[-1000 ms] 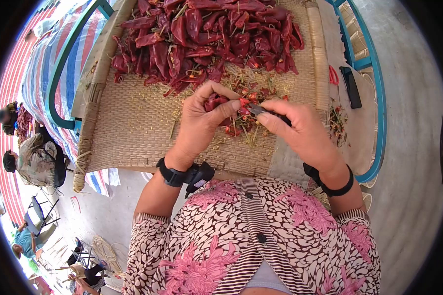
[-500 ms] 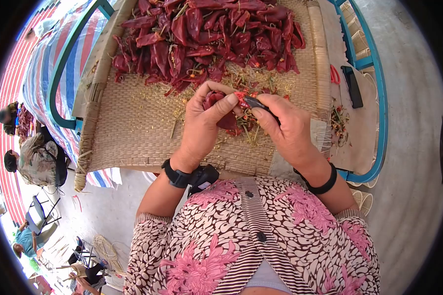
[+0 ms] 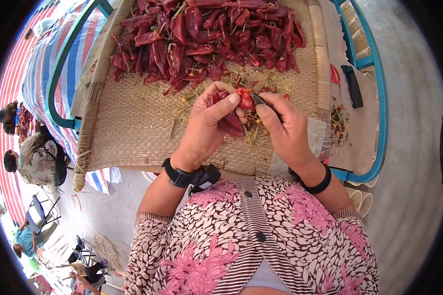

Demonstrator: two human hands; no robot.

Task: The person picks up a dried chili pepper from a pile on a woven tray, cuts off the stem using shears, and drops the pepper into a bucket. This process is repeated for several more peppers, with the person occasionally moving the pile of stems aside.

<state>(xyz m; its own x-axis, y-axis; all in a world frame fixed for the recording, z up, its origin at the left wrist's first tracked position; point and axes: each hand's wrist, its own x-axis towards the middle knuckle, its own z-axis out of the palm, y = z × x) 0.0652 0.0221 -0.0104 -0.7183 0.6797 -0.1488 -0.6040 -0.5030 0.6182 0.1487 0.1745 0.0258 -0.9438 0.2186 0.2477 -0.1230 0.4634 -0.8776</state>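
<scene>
My left hand (image 3: pixel 206 118) is closed around a dried red chili pepper (image 3: pixel 232 124), thumb on top. The pepper's brighter red end (image 3: pixel 245 99) sticks out between my two hands. My right hand (image 3: pixel 287 129) pinches a small dark pointed tool (image 3: pixel 257 99), whose tip touches that red end. The rest of the tool is hidden by my fingers, so its exact kind does not show. Below the hands lies a woven mat (image 3: pixel 133 132) with seeds, stems and pepper scraps (image 3: pixel 253 132) on it.
A large pile of dried red chili peppers (image 3: pixel 216 37) covers the mat's far part. Red-handled scissors (image 3: pixel 335 73) and a black flat object (image 3: pixel 352 87) lie at right, inside a blue metal frame (image 3: pixel 379 113). Other people (image 3: pixel 37 155) are at far left.
The pepper has turned in my left hand, and its bright red end shows larger and smoother. My right hand and the dark tool have shifted slightly.
</scene>
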